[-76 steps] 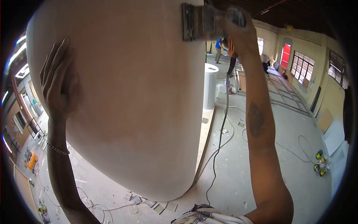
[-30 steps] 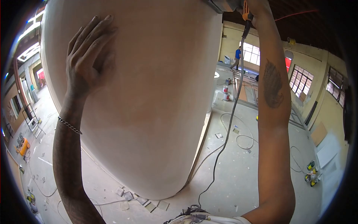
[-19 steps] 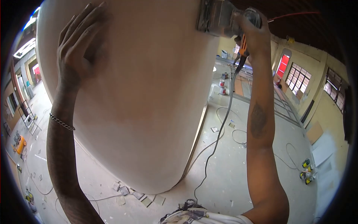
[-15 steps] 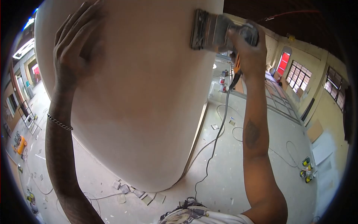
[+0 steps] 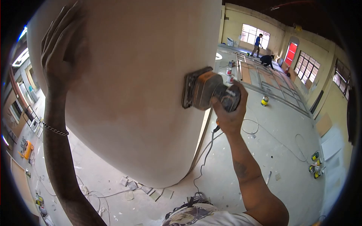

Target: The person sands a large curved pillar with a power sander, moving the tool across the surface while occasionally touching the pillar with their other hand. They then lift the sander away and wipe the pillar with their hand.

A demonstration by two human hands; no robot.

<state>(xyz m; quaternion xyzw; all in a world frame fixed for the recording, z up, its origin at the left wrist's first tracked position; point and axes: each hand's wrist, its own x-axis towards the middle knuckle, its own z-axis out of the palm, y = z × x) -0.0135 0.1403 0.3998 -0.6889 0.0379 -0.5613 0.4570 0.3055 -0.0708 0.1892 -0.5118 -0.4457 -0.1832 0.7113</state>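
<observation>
A large, smooth, curved pale panel [image 5: 132,113] stands upright in front of me. My right hand [image 5: 232,113] is wrapped round the rear of an electric sander [image 5: 207,90], black with orange parts. Its flat square pad rests against the panel near the right edge. From the sander's handle a dark power cord [image 5: 204,160] hangs down towards the floor. At the upper left, my left hand [image 5: 62,49] lies with fingers stretched out along the panel's surface, holding nothing. A chain bracelet [image 5: 55,129] circles the left wrist.
Several sanding pads or blocks [image 5: 141,188] lie at the panel's foot. Cables trail over the floor [image 5: 233,188]. Cans [image 5: 316,165] stand at the right. A metal frame [image 5: 267,81] lies behind, with two people [image 5: 257,45] beside it. An orange machine [image 5: 27,149] is at far left.
My right hand has brought the sander down along the panel's right side. In view, my left hand sits slightly further left and lower. Two people now show in the background.
</observation>
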